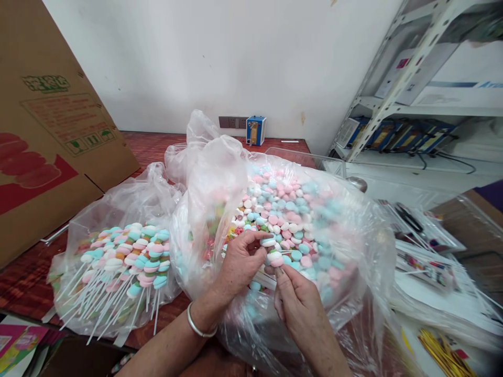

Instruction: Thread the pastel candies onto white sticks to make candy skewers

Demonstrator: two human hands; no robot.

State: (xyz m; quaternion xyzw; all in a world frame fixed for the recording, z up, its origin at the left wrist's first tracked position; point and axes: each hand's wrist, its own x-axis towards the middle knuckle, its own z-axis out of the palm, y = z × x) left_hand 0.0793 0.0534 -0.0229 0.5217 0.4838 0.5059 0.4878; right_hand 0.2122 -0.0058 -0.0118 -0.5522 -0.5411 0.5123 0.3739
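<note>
Over the plastic bag (210,170), spread open apparently to keep the loose candies (293,214) within reach, the left hand (241,259) pinches a blue-and-white candy (268,242) just beyond the candy stack (276,259) that the right hand (298,296) grips from the near side, seemingly to steady it.

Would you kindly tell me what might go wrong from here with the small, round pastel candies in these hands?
The left hand pinches a small white-and-blue candy by its fingertips, so it might slip into the loose pastel pile.

The crumpled, translucent plastic bag bunches close to that hand, and a fold could snag it.

The pastel candy skewers on white sticks lie near the table's front edge; a bump might slide some off.
</note>
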